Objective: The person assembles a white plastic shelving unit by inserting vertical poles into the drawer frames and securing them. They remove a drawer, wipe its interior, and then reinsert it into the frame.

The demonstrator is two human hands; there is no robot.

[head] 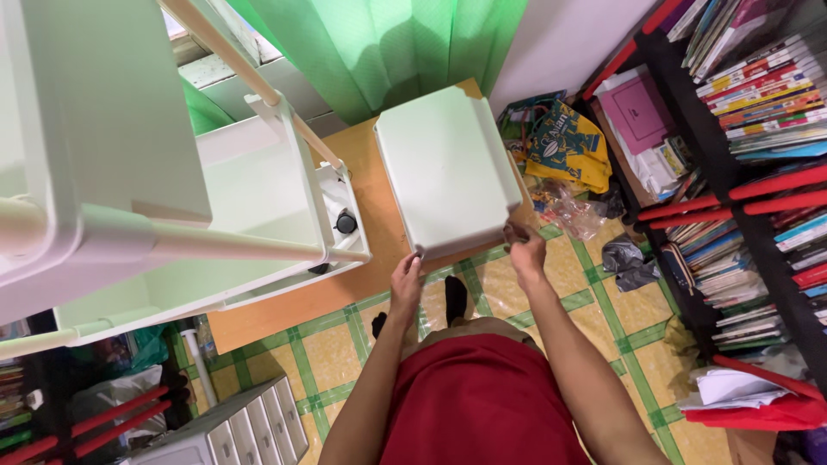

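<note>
The left hand (406, 282) has its grip closed on the near left corner of a pale green tray (448, 168); the right hand (525, 250) pinches the near right corner. From both hands the tray runs away toward twelve o'clock, long axis pointing at the green curtain (379, 43), resting on the wooden tabletop (366, 189). A white cart (215, 198) stands at nine o'clock, a bookshelf (758, 129) at three.

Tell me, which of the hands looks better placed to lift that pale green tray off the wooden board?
Probably the right hand: it appears to grip the tray at its near corner, while the left hand only touches the edge.
</note>
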